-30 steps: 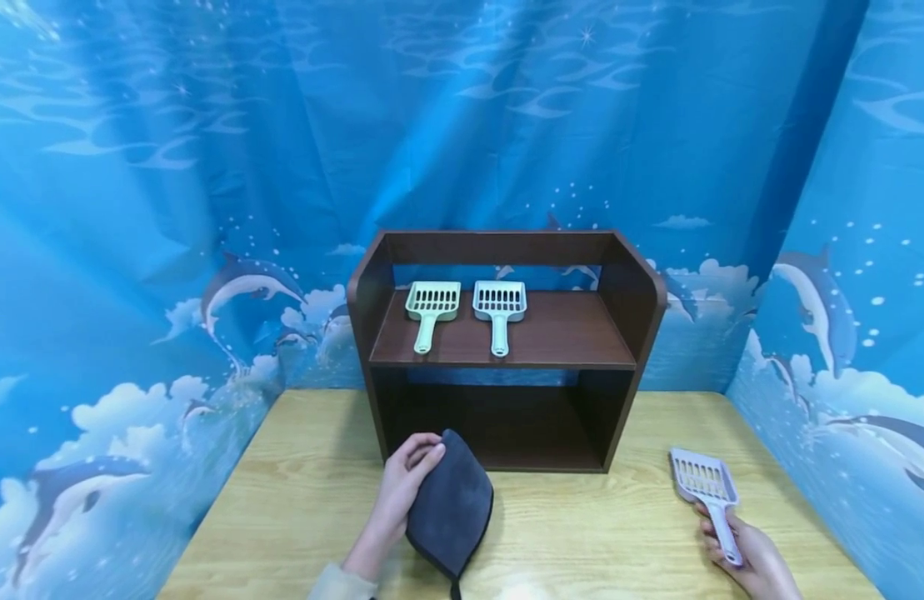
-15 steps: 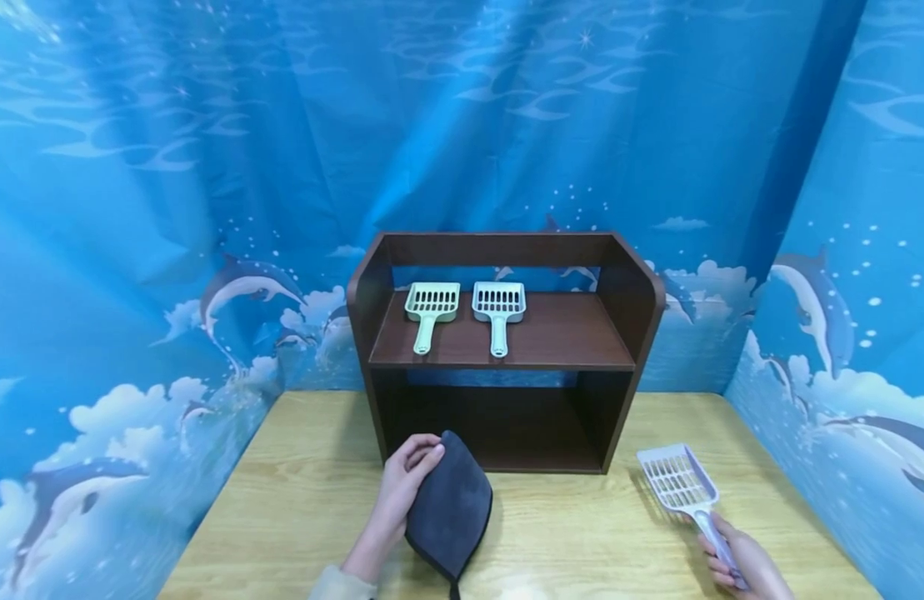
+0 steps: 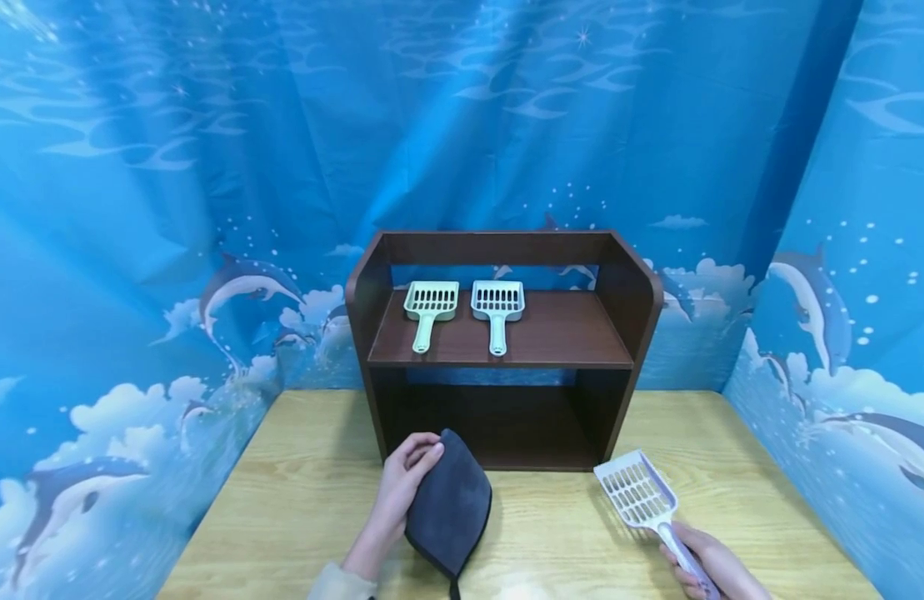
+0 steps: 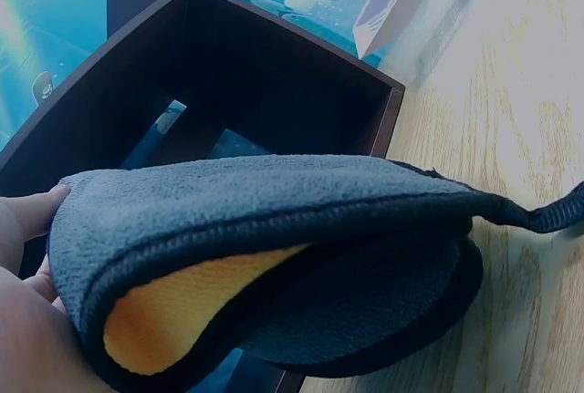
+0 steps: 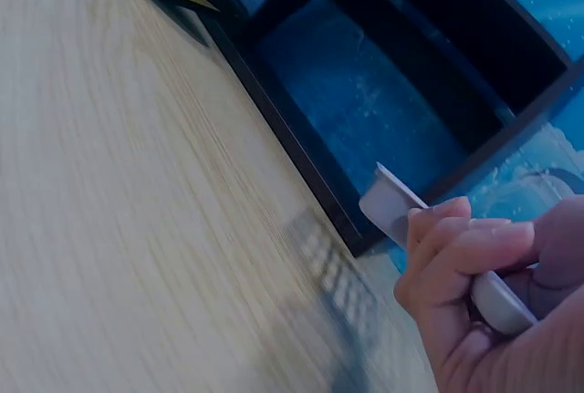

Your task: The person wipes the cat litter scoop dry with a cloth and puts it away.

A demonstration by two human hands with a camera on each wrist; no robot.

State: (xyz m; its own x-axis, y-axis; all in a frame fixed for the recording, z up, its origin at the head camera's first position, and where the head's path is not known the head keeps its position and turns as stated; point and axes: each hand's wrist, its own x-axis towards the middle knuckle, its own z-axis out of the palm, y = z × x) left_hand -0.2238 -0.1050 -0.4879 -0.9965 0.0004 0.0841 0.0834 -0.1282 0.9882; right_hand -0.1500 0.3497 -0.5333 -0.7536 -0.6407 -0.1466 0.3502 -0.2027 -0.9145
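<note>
My left hand (image 3: pixel 407 483) pinches the upper corner of a dark grey cloth (image 3: pixel 450 504) in front of the shelf unit. The left wrist view shows the cloth's black edging, a yellow-orange inner side (image 4: pixel 164 320) and a black loop (image 4: pixel 547 213). At the right of the table, my right hand (image 3: pixel 711 562) grips a pale lilac litter scoop (image 3: pixel 641 493) by its handle, slotted pan toward the shelf. Its slotted shadow falls on the wood in the right wrist view. On the upper shelf lie a pale green litter scoop (image 3: pixel 433 302) and a pale blue one (image 3: pixel 497 302), handles forward.
A dark brown two-tier shelf unit (image 3: pixel 551 333) stands at the back middle of the light wooden table (image 3: pixel 297 483). Its side panels (image 3: pixel 641 308) rise at both ends of the upper shelf. Blue curtains (image 3: pixel 207 167) with dolphin prints hang behind and beside the table.
My right hand has brought the lilac litter scoop leftward, turning its pan toward the shelf's lower right corner. The left hand and the cloth have stayed in place.
</note>
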